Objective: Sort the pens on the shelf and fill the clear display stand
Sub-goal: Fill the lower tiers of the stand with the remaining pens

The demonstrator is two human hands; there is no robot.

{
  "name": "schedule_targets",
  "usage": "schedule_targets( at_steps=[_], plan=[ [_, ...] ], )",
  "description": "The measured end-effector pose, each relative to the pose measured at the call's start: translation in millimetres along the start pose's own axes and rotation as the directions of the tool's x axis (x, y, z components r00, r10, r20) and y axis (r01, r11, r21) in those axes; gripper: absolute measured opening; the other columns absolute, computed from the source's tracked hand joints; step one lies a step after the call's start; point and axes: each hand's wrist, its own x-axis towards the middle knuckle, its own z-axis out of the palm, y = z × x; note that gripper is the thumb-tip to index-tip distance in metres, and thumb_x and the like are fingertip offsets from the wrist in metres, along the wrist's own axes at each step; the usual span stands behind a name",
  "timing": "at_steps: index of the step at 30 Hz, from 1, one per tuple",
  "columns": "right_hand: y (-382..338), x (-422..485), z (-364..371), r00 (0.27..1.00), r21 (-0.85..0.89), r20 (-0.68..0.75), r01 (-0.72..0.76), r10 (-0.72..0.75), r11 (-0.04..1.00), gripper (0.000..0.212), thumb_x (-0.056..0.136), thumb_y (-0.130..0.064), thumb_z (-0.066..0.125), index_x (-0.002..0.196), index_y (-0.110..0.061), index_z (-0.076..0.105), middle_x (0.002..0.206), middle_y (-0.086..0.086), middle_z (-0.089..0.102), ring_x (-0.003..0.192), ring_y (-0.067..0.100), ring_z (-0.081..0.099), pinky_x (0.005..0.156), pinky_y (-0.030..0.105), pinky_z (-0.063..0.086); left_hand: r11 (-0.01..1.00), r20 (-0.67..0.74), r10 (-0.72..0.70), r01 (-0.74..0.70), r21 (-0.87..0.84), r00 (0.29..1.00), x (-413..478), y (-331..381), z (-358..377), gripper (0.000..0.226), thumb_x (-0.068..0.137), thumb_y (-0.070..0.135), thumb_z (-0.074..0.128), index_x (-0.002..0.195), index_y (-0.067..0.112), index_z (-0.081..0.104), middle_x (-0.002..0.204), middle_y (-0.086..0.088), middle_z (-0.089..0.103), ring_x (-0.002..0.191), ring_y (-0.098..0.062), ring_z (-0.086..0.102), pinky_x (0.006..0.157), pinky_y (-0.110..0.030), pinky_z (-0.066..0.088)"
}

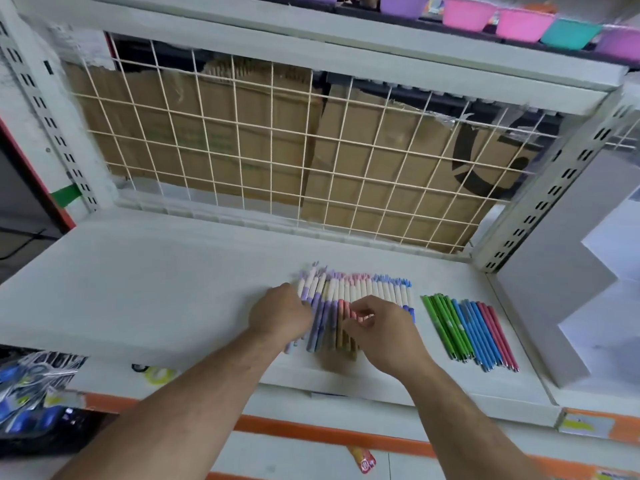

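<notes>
White shop shelving fills the view: a bare white shelf [156, 289] backed by a wire grid [242, 140] with flattened cardboard [214, 109] behind it.

At far left, below shelf level, hang blurred blue packets [31, 379], and a yellow tape roll [157, 374] shows under the shelf's front lip.

Moving right, the left hand [280, 315] sits at the left end of a row of pastel pens [367, 289]. Its bent fingers rest against the purple barrels there. I cannot tell whether they grip one or only steady the row.

The pens lie flat on the shelf, side by side and touching, with white caps pointing away toward the grid. Each long axis runs front to back, while the row itself runs left to right between the two hands.

The right hand [388, 332] covers the middle of the row from the near side. Its thumb and forefinger are curled narrowly and appear to pinch a coral pen [347, 306].

Just right of the row, and apart from it, lies a second group of slim pens [467, 329]. They are already banded green, blue and pink, and lie on the same front-to-back axis, slightly fanned.

A grey stepped block [554, 289] stands at far right. No clear display stand can be made out.

Judging by this, the right hand is nearer the pen being sorted, and any lift should draw it along its axis toward the person.
</notes>
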Motion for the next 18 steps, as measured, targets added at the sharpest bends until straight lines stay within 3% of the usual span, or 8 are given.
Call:
schedule_targets(
  at_steps=[3, 7, 12, 18],
  plan=[
    [-0.6, 0.6, 2.4, 1.0, -0.005, 0.008, 0.004, -0.004, 1.0, 0.015, 0.091, -0.03, 0.067, 0.106, -0.031, 0.068, 0.09, -0.017, 0.065, 0.081, 0.008, 0.066, 0.076, 0.034, 0.058, 1.0, -0.01, 0.021, -0.021, 0.001, 1.0, 0.6, -0.6, 2.2, 0.03, 0.096, 0.038, 0.048, 0.106, 0.012, 0.059, 0.109, -0.009, 0.067, 0.1, -0.03, 0.065, 0.076, -0.03, 0.046],
    [2.2, 2.5, 1.6, 1.0, -0.003, 0.007, 0.017, -0.017, 1.0, 0.013, 0.092, -0.029, 0.067, 0.104, -0.032, 0.067, 0.092, -0.019, 0.065, 0.085, 0.002, 0.063, 0.072, 0.025, 0.054, 0.999, -0.021, 0.03, -0.03, 0.017, 0.999, -0.8, 0.6, 1.4, 0.031, 0.097, 0.035, 0.046, 0.109, 0.01, 0.059, 0.109, -0.011, 0.068, 0.099, -0.031, 0.065, 0.079, -0.031, 0.048],
    [4.9, 1.7, 0.2, 1.0, 0.001, 0.011, 0.018, -0.018, 1.0, 0.013, 0.092, -0.03, 0.066, 0.105, -0.033, 0.066, 0.094, -0.021, 0.064, 0.085, 0.002, 0.063, 0.073, 0.022, 0.051, 1.0, 0.01, 0.01, -0.01, -0.013, 1.0, -1.9, 4.9, -2.5, 0.022, 0.099, 0.035, 0.044, 0.095, 0.015, 0.052, 0.082, -0.001, 0.061, 0.07, -0.024, 0.061, 0.067, -0.028, 0.048],
    [6.1, -0.7, -7.2, 1.0, 0.021, -0.014, 0.015, -0.014, 1.0, 0.016, 0.092, -0.031, 0.067, 0.109, -0.03, 0.068, 0.098, -0.019, 0.066, 0.082, 0.003, 0.065, 0.074, 0.028, 0.057, 0.996, 0.079, -0.036, 0.042, -0.082, 0.996, 3.4, 0.3, -4.9, 0.034, 0.102, 0.035, 0.041, 0.115, 0.008, 0.057, 0.122, -0.012, 0.064, 0.109, -0.03, 0.062, 0.081, -0.03, 0.044]
  ],
)
